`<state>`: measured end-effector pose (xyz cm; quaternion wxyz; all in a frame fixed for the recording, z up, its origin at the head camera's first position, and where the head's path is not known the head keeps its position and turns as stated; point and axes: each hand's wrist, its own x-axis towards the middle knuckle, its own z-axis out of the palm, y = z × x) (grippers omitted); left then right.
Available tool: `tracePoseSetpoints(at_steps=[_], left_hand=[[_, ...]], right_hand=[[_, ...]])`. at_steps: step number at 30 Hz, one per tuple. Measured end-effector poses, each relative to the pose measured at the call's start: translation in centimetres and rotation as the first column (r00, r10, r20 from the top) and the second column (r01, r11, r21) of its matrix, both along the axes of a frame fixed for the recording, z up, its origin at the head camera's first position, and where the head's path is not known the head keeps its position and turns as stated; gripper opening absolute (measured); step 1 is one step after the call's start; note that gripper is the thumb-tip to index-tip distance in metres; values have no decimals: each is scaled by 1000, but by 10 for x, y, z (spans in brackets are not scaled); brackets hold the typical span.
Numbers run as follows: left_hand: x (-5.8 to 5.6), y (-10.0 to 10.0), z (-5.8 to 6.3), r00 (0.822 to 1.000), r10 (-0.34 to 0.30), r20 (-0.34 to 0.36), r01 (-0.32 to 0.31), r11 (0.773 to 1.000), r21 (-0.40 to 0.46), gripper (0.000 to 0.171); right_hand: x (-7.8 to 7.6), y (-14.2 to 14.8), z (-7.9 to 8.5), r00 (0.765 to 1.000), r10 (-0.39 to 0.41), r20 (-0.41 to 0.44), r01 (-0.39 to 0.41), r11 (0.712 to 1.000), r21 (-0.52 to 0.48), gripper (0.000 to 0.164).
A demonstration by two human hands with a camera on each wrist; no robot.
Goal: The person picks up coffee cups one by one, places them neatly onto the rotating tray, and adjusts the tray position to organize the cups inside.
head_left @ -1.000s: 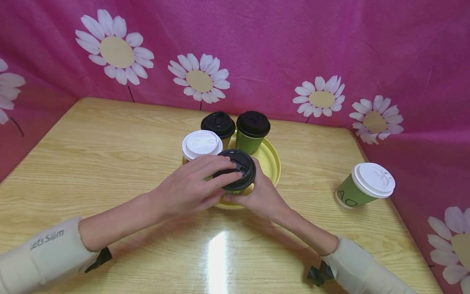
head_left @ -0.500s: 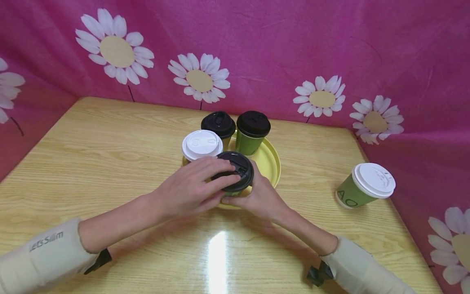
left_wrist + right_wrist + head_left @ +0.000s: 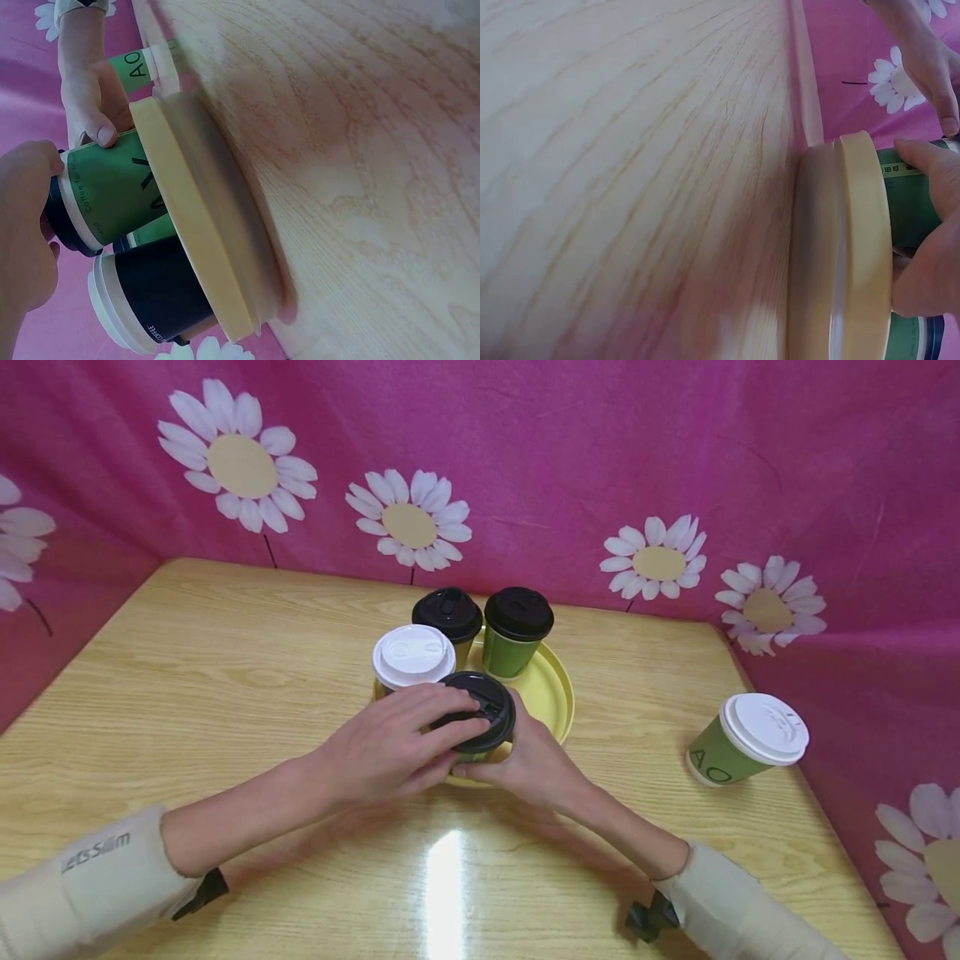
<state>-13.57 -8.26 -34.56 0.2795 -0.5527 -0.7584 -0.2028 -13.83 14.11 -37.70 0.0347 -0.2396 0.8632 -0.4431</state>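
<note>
A green paper coffee cup with a black lid (image 3: 497, 706) stands at the front of a round yellow tray (image 3: 558, 697). My left hand (image 3: 408, 735) grips its lid from above, fingers spread over the top. Lower down, my right hand (image 3: 536, 764) holds the green body, its thumb on the near side. In the left wrist view the cup's green wall (image 3: 112, 184) meets the tray's rim; its base is hidden behind that rim. Beside it is a dark-walled cup with a white lid (image 3: 414, 656). Behind stand two more black-lidded cups, one brownish (image 3: 447, 614) and one green (image 3: 517, 631).
Apart from the tray, a green cup with a white lid (image 3: 727, 747) stands on the wooden table (image 3: 225, 693) at the right. A pink cloth (image 3: 525, 460) with white daisies hangs along the back and sides.
Both hands have shifted the front cup slightly left and toward me, with its lid now a little lower in view. The other cups and the tray have stayed put.
</note>
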Motion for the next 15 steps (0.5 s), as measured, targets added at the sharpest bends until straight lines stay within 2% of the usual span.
tracePoseSetpoints(at_steps=[15], left_hand=[[1, 3, -1, 1000, 29, -3, -29, 999, -22, 38]], right_hand=[[-1, 2, -1, 999, -43, 8, 42, 996, 85, 98]])
